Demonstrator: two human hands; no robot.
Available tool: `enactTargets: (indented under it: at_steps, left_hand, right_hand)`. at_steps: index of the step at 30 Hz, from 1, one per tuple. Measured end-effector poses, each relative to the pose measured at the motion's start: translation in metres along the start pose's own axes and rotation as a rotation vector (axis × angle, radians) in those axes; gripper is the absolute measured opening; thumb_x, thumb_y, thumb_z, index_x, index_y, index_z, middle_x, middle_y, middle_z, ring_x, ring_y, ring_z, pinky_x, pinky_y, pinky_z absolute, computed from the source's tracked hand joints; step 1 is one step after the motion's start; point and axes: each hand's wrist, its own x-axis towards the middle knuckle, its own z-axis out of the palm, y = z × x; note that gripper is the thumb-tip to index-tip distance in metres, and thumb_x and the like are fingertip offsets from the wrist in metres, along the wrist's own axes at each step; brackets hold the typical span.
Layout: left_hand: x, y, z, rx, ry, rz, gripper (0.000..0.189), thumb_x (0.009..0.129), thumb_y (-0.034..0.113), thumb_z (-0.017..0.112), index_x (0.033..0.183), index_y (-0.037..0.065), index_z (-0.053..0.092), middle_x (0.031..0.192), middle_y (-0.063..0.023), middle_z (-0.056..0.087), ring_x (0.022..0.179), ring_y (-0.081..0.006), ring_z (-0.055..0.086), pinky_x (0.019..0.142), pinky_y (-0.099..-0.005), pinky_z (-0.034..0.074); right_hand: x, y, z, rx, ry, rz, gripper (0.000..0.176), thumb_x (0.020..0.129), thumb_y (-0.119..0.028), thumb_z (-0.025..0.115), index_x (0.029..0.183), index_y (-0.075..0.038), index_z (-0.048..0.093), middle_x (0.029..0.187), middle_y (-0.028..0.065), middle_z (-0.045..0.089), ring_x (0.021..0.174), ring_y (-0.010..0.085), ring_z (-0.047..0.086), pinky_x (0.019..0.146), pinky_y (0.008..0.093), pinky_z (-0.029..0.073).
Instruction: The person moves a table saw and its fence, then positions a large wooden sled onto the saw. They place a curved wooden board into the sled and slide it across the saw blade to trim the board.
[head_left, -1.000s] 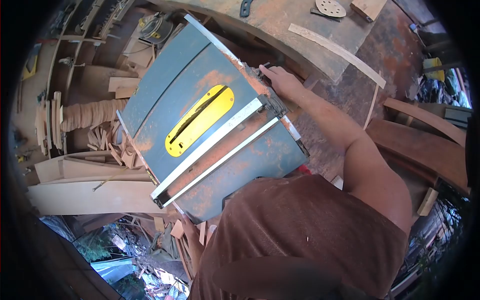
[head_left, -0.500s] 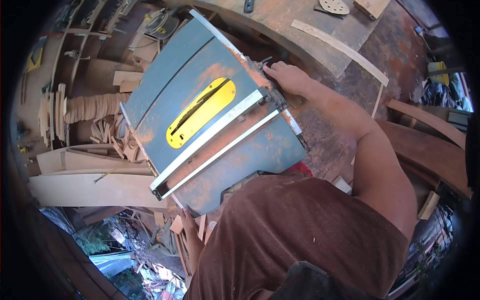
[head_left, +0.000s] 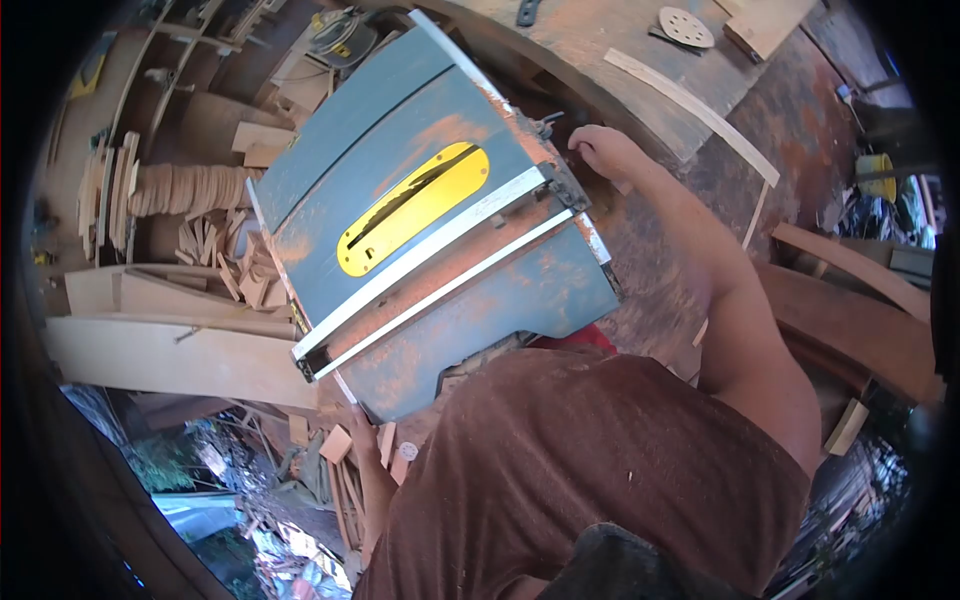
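A table saw (head_left: 470,290) with a dusty grey-blue top tilts across the middle of the head view. Its yellow insert plate (head_left: 415,207) has a dark slot with the toothed blade in it. A pale fence (head_left: 430,262) crosses the top. At the saw's lower left corner, my left hand (head_left: 367,437) is closed on the edge, its fingers partly hidden. My right hand (head_left: 607,155) is just off the right edge, near a dark knob (head_left: 549,121). Its fingers are curled in, and nothing shows in them.
A workbench (head_left: 640,110) at upper right bears a curved wooden strip (head_left: 690,105) and a perforated sanding disc (head_left: 686,27). Curved boards (head_left: 180,355) and wood offcuts (head_left: 245,270) lie left of the saw. A yellow-and-black machine (head_left: 343,38) stands behind it.
My right hand has come away from the saw's right edge and its fingers have curled. My left hand stays at the lower left corner. The view has shifted slightly.
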Motion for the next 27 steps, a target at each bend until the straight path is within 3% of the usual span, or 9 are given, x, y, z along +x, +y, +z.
enactTargets:
  at_steps: [1,3,5,6,10,12,16,18,27]
  left_hand:
    - [0.013,-0.021,-0.004,-0.106,0.041,0.018,0.057,0.101,0.049,0.038,0.126,0.0,0.054,0.093,-0.0065,0.061,0.078,-0.0132,0.056,0.065,-0.0272,0.045]
    - [0.086,-0.097,-0.042,0.148,-0.084,0.279,0.053,0.102,0.05,0.033,0.098,0.006,0.063,0.079,0.0013,0.058,0.068,-0.0111,0.051,0.056,-0.0262,0.038]
    - [0.051,-0.041,-0.031,-0.251,0.015,0.011,0.046,0.102,0.047,0.04,0.105,0.008,0.065,0.093,0.0011,0.061,0.084,-0.0083,0.056,0.071,-0.0227,0.045]
    - [0.055,-0.028,-0.037,-0.341,0.04,0.03,0.038,0.101,0.042,0.046,0.097,0.009,0.063,0.089,0.0018,0.059,0.08,-0.0078,0.055,0.071,-0.0217,0.045]
    - [0.095,0.014,-0.054,-0.524,0.167,0.12,0.035,0.098,0.036,0.055,0.112,0.005,0.062,0.105,-0.0047,0.066,0.092,-0.0119,0.064,0.077,-0.0249,0.05]
    - [0.123,0.027,-0.06,-0.663,0.124,0.165,0.037,0.097,0.036,0.056,0.115,0.004,0.061,0.113,-0.0072,0.066,0.097,-0.0144,0.064,0.08,-0.0265,0.05]
    - [0.185,0.052,-0.053,-0.625,-0.171,0.238,0.041,0.096,0.035,0.056,0.122,0.004,0.058,0.116,-0.0103,0.065,0.103,-0.0182,0.063,0.087,-0.0294,0.049]
    - [0.187,0.083,-0.045,-0.679,-0.368,0.283,0.041,0.096,0.033,0.058,0.123,0.002,0.057,0.112,-0.0087,0.065,0.097,-0.0155,0.063,0.083,-0.0288,0.048]
    - [0.248,0.092,0.006,-0.419,-0.311,0.618,0.031,0.097,0.022,0.055,0.12,0.002,0.06,0.081,-0.0044,0.065,0.071,-0.0108,0.055,0.066,-0.0296,0.046]
  right_hand:
    - [-0.004,-0.011,0.0,0.145,0.162,0.022,0.023,0.086,-0.007,0.05,0.102,-0.007,0.067,0.099,0.014,0.066,0.097,0.0349,0.062,0.084,0.0411,0.049]
    - [-0.01,-0.048,-0.006,0.326,0.44,0.062,0.021,0.089,-0.014,0.054,0.103,-0.005,0.067,0.101,0.017,0.068,0.095,0.0341,0.065,0.084,0.0386,0.05]
    - [-0.014,-0.093,-0.009,0.353,0.666,0.118,0.022,0.092,-0.019,0.058,0.102,-0.003,0.068,0.101,0.0173,0.069,0.093,0.03,0.067,0.082,0.0356,0.051]
    - [-0.016,-0.112,-0.001,0.496,0.738,0.17,0.022,0.092,-0.019,0.059,0.101,-0.001,0.068,0.096,0.0162,0.069,0.088,0.0274,0.067,0.079,0.0345,0.051]
    - [-0.029,-0.197,0.022,0.392,0.501,-0.046,0.018,0.092,-0.018,0.061,0.09,0.0,0.064,0.082,0.0122,0.064,0.078,0.0251,0.064,0.076,0.0317,0.05]
    - [-0.022,-0.24,0.046,0.264,0.398,-0.427,0.016,0.089,-0.017,0.063,0.092,-0.002,0.061,0.096,0.0146,0.063,0.094,0.0294,0.061,0.085,0.0351,0.048]
    - [0.011,-0.309,0.085,-0.006,0.377,-0.398,0.033,0.085,-0.019,0.067,0.113,-0.005,0.058,0.127,0.0172,0.052,0.122,0.0362,0.046,0.104,0.0454,0.035]
    - [0.024,-0.322,0.105,-0.137,0.372,-0.365,0.037,0.084,-0.02,0.067,0.117,-0.006,0.057,0.129,0.0172,0.052,0.123,0.0365,0.045,0.104,0.0463,0.036]
    - [0.035,-0.336,0.12,-0.414,0.42,-0.338,0.046,0.092,-0.031,0.052,0.128,-0.004,0.053,0.129,0.019,0.054,0.121,0.0387,0.048,0.103,0.0483,0.036]
